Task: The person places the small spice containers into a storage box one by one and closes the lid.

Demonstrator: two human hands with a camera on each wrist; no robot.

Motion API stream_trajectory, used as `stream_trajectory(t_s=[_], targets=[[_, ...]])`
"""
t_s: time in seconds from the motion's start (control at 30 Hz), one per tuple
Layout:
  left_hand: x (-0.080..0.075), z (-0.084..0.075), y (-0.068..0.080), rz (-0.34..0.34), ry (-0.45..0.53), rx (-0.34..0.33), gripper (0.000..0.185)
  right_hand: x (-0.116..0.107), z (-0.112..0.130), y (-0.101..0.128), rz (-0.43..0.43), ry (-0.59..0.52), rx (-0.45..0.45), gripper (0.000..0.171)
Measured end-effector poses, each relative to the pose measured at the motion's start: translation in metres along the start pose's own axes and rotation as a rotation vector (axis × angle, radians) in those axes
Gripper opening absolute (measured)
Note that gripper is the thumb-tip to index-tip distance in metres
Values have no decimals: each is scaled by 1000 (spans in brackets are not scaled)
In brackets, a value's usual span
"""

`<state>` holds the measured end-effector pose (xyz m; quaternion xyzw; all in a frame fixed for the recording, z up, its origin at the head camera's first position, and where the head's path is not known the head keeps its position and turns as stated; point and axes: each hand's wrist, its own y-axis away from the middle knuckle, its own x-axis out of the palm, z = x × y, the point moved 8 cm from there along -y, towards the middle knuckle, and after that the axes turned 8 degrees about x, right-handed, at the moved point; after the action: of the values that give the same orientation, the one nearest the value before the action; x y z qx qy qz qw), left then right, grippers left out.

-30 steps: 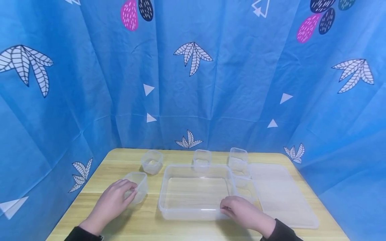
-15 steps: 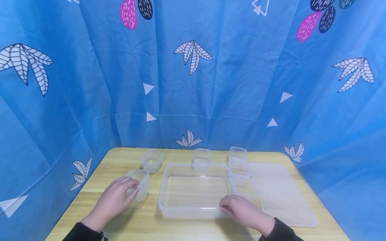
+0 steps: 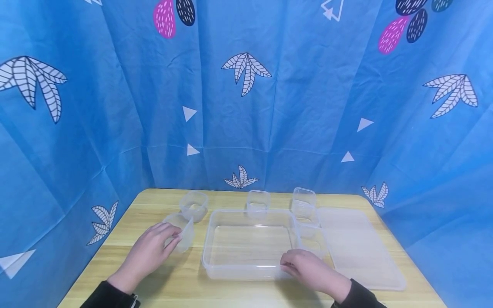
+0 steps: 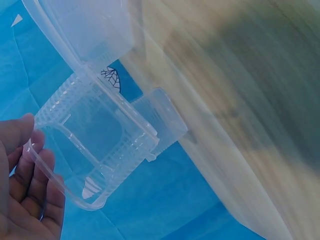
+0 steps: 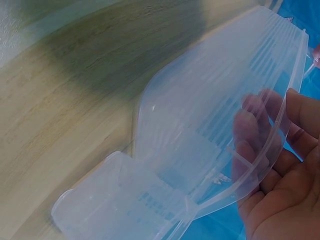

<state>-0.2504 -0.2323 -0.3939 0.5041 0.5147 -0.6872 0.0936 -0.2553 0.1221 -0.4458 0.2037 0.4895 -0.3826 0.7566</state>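
Note:
On the left of the wooden table, my left hand (image 3: 148,250) pinches the rim of a small clear plastic container (image 3: 187,236), which is tilted. The left wrist view shows thumb and fingers (image 4: 36,167) on either side of that rim. At the centre sits a large clear rectangular container (image 3: 242,272), open at the top. Its near right corner is gripped by my right hand (image 3: 308,267). In the right wrist view the thumb (image 5: 302,110) lies outside the rim, and the other fingers show through the clear wall.
Behind the left hand stands another small container (image 3: 194,207). More small containers are behind the large one (image 3: 259,200), at the back right (image 3: 304,199) and along its right side (image 3: 313,241). A flat translucent lid (image 3: 360,250) lies on the right. Blue patterned cloth (image 3: 246,128) surrounds the table (image 3: 223,295).
My left hand has moved slightly forward and right with the small container, which now tilts more. My right hand and the large container have stayed in place.

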Motion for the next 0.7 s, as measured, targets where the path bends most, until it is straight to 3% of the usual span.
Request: stream_trajectory(t_s=[0.7], targets=[[1,-10,-16,-27,13,27,18,1,-3,-3,7,1,12,9]])
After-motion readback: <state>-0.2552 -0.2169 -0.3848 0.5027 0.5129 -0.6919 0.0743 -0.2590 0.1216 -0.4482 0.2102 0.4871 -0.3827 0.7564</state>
